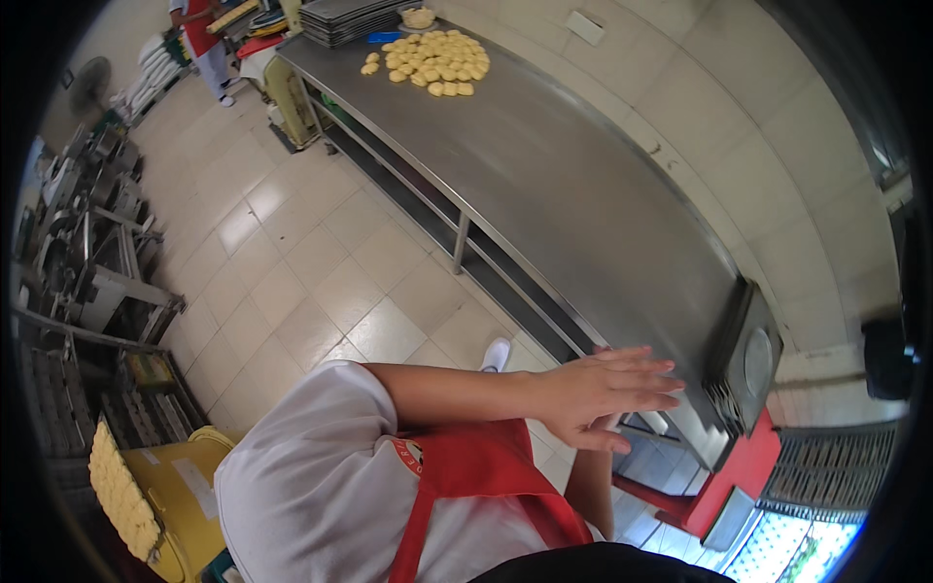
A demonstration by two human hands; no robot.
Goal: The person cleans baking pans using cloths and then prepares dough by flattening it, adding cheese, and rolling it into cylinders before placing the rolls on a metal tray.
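Observation:
My left hand [595,389] lies flat with its fingers stretched out, at the near edge of a long steel table [573,194]. My right hand [610,443] is pressed up against it from below and is mostly hidden; only my forearm and a strip of fingers show. Neither hand holds anything. A stack of dark baking trays [743,364] sits on the table end just right of my fingertips. At the far end of the table lie several pale yellow dough rounds [432,60].
More stacked trays [345,17] and a small bowl [418,17] stand beyond the dough. A red stand [739,476] is under the near tray stack. At lower left are a yellow bin [185,486] and a tray of dough pieces [121,496]. Metal racks [87,272] line the left. Another person [199,34] stands far off.

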